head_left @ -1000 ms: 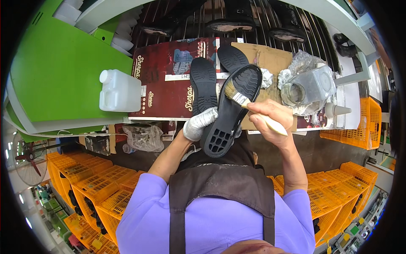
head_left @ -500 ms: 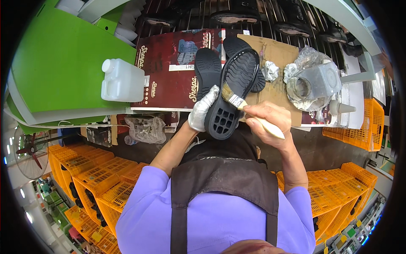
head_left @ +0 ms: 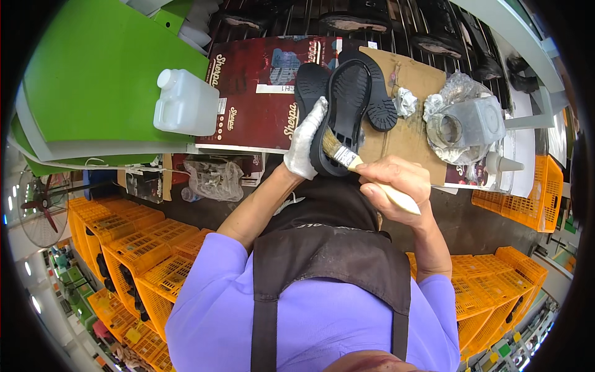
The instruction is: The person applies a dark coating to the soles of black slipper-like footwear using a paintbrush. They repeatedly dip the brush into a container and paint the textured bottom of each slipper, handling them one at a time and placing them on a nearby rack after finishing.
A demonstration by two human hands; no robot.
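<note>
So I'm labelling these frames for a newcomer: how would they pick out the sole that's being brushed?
Start at the brown cardboard sheet on the bench. Three black soles overlap at its left edge; the brushed sole is the middle one, uppermost, gripped by the gloved left hand, with the brush in the right hand touching it.

Orange crates point(head_left: 130, 248), green panel point(head_left: 99, 74)

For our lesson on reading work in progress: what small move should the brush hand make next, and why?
Probably stroke the brush up along the black sole. The right hand has its bristles at the heel end only, while the gloved left hand steadies the sole's edge.
</note>
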